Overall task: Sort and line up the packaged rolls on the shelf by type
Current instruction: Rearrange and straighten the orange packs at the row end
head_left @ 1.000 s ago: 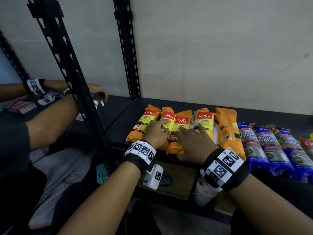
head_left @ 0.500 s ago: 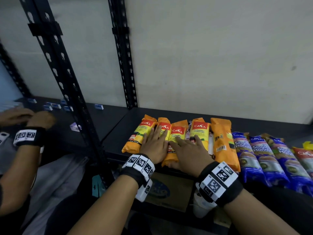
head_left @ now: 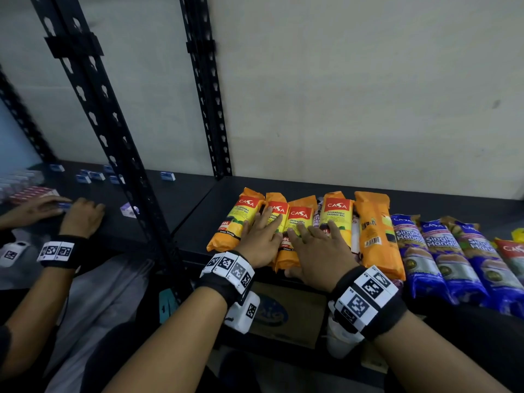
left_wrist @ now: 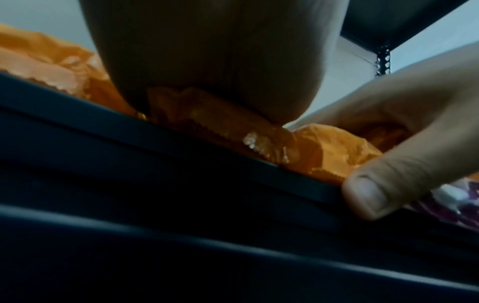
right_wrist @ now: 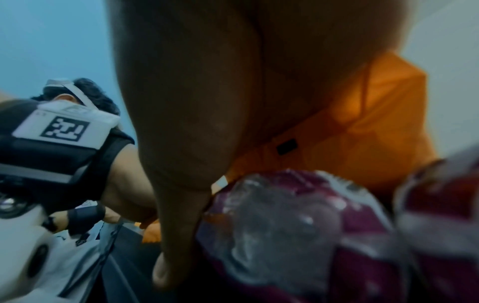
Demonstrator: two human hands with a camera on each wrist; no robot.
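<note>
Several orange CASA rolls [head_left: 301, 219] lie side by side on the black shelf [head_left: 215, 205]. My left hand [head_left: 262, 236] lies flat with straight fingers on the second and third orange rolls. Beside it my right hand [head_left: 317, 248] presses flat on the third and fourth orange rolls, over a purple-and-white roll [head_left: 317, 218] wedged between them. An orange roll [head_left: 377, 236] lies back side up to the right. Blue Single Handle rolls [head_left: 445, 256] follow, then a red roll [head_left: 513, 253] at the frame edge. In the left wrist view my palm [left_wrist: 207, 61] rests on orange wrapping [left_wrist: 337, 151].
Black slotted uprights [head_left: 113, 154] stand left of the rolls. Another person's hands [head_left: 82, 217] work among small boxes [head_left: 93, 175] on the neighbouring shelf. A cardboard box [head_left: 286, 316] sits under the shelf's front edge.
My hands have stayed flat on the orange rolls, shifting only slightly. The other person's hands have moved on the left shelf, and the view has tilted.
</note>
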